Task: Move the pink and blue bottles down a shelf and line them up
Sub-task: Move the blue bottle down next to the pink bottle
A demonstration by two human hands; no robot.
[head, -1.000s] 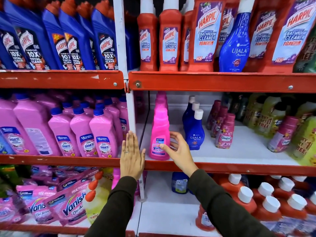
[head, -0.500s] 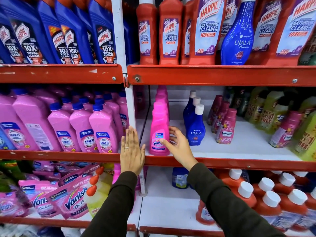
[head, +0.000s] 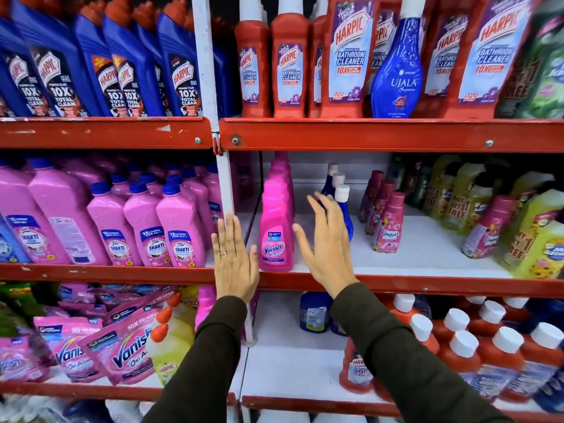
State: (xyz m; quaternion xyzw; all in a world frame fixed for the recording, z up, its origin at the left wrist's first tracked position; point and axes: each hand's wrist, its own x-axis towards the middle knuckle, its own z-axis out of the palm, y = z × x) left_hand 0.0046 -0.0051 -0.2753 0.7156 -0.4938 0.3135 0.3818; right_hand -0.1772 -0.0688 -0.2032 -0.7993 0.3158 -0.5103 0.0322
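Observation:
A row of pink Vanish bottles (head: 276, 227) runs front to back at the left of the middle shelf (head: 412, 282). Beside it stands a row of blue Ujala bottles (head: 343, 206) with white caps, partly hidden by my right hand (head: 326, 242). That hand is open, fingers spread, just right of the front pink bottle and not touching it. My left hand (head: 233, 257) lies flat and open against the white upright post (head: 227, 190), left of the pink bottle. One larger blue Ujala bottle (head: 398, 71) stands on the top shelf among red Harpic bottles.
Red Harpic bathroom cleaners (head: 290, 62) and blue Harpic bottles (head: 122, 71) fill the top shelf. Pink Shakti bottles (head: 146, 230) sit left of the post. Comfort bottles (head: 386, 221) and yellow-green bottles (head: 534, 236) stand at the right. White shelf surface shows between the rows.
My right hand has let go of the front pink bottle, lifted and opened with fingers spread. The left hand stays flat on the post. The view has shifted slightly.

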